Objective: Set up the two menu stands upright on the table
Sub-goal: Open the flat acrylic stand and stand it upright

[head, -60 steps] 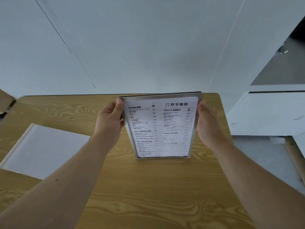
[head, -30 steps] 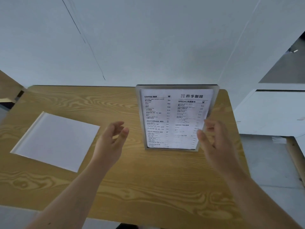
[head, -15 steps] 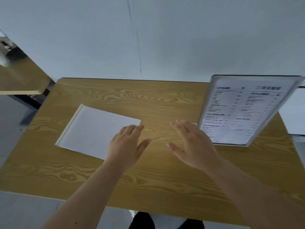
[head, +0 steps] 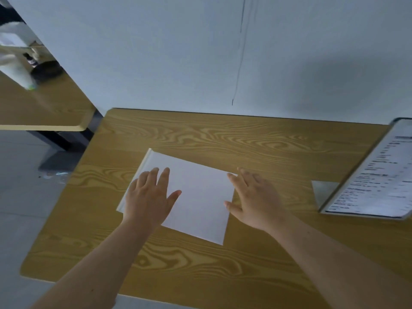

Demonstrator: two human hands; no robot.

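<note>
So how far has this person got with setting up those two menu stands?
About halfway. One menu stand already stands upright at the right end of the wooden table, printed side facing the camera. The second menu stand lies flat, blank side up. The left hand and right hand are open over its two sides, gripping nothing yet. Lifting it and standing it up remains.

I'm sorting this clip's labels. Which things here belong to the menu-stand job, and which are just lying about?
Job: upright menu stand; flat menu stand; left hand; right hand; table.

Lying about: neighbouring table with a dark bottle and a blurred white thing.
</note>
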